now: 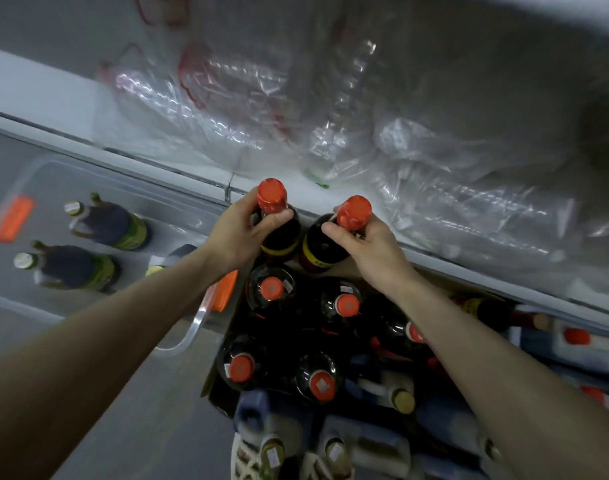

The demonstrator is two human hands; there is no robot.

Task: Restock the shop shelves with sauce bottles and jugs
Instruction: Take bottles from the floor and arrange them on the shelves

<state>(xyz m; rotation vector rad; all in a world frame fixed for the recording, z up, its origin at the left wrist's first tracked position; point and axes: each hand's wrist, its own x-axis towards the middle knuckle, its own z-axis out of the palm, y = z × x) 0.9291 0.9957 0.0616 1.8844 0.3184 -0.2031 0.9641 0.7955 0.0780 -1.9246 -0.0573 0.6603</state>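
The left bottle (282,237) and the right bottle (322,249) look dark, smooth and glossy; whether they are glass or plastic cannot be told. Each bears a yellow label band with a duller finish. Their red caps (272,195) are smooth plastic with a soft sheen. The packed bottles (272,289) show bright highlights on their shiny shoulders. The box (214,382) is matt brown cardboard. The shelf (36,84) is smooth and white. On it lie thin, crinkled, shiny clear plastic bags (199,109). The bin (188,337) is clear hard plastic with orange plastic latches (13,218). The jugs (369,445) are dull, milky plastic. The floor (157,427) is grey and matt.
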